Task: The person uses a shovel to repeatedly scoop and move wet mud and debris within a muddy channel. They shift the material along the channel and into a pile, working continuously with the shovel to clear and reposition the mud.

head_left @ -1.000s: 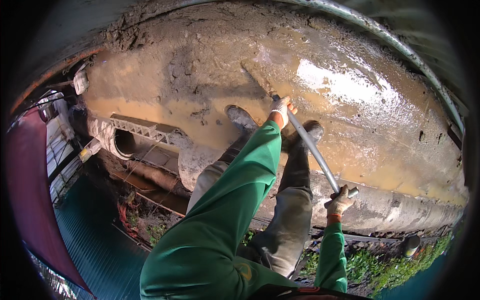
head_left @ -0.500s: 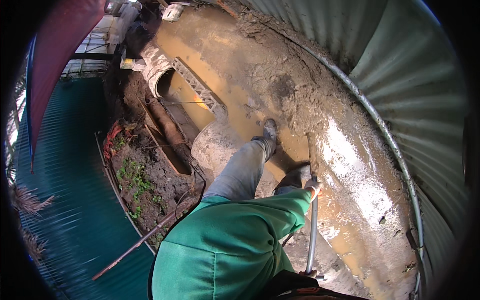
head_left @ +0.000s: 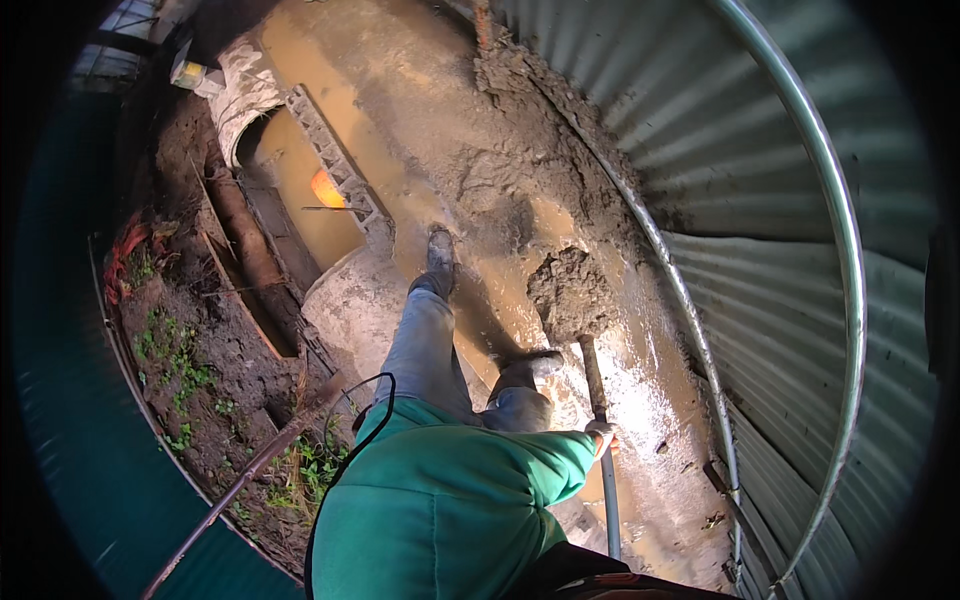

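Observation:
My left hand (head_left: 602, 437), in a pale glove or mud-smeared, reaches across from a green sleeve (head_left: 450, 500). Its fingers close round the shaft of a shovel (head_left: 611, 500). The shaft is grey above the hand and mud-coated below it. A thick heap of wet mud (head_left: 572, 295) sits at the shovel's far end and hides the blade. My right hand does not show; dark fabric at the lower edge covers the shaft's near end. Both my boots (head_left: 440, 255) stand in muddy water beside the shovel.
Corrugated metal sheets (head_left: 760, 300) and a bent metal pipe (head_left: 845, 220) line the right. A concrete pipe (head_left: 245, 90), a muddy lattice beam (head_left: 335, 165) and an orange round object (head_left: 326, 188) lie ahead left. A rusty bar (head_left: 240, 485) slants at lower left.
The shovel's far end has come up out of the muddy ground with a mud load on it. My right hand, glimpsed earlier at the shaft's near end, is out of sight. The view has shifted right.

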`<state>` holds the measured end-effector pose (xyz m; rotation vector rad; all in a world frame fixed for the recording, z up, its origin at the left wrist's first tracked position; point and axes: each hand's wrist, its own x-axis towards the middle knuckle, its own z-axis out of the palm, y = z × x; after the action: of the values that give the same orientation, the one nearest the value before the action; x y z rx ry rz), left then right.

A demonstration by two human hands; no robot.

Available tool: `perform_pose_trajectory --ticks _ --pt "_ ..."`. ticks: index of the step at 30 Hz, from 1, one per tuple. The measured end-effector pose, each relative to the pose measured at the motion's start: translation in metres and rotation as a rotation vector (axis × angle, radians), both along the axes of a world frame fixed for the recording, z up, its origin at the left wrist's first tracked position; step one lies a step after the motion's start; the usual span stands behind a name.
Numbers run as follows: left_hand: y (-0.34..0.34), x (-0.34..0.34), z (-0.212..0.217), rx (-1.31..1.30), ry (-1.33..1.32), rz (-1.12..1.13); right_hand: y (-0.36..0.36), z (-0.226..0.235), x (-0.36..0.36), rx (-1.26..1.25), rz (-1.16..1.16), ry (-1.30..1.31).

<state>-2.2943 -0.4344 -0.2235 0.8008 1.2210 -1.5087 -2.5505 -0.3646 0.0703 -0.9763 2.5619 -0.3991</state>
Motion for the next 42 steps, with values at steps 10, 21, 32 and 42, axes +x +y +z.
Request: perform_pose_trajectory --ticks 10,21,32,42 --pt "0.125 0.579 -0.016 -0.073 -0.522 0.575 -0.09 -0.08 0.521 0.045 0.48 -0.466" --pt "0.457 0.922 0.098 0.387 -1.01 0.512 0.116 0.08 0.836 0.536 1.212 -1.39" --pt "0.165 0.567 -0.021 0.196 -0.648 0.055 0.085 -0.058 0.478 0.08 0.3 -0.685" --pt "0.052 0.311 -0.05 -0.031 -0.583 -0.081 0.074 -0.05 0.253 0.175 -0.36 -0.806"
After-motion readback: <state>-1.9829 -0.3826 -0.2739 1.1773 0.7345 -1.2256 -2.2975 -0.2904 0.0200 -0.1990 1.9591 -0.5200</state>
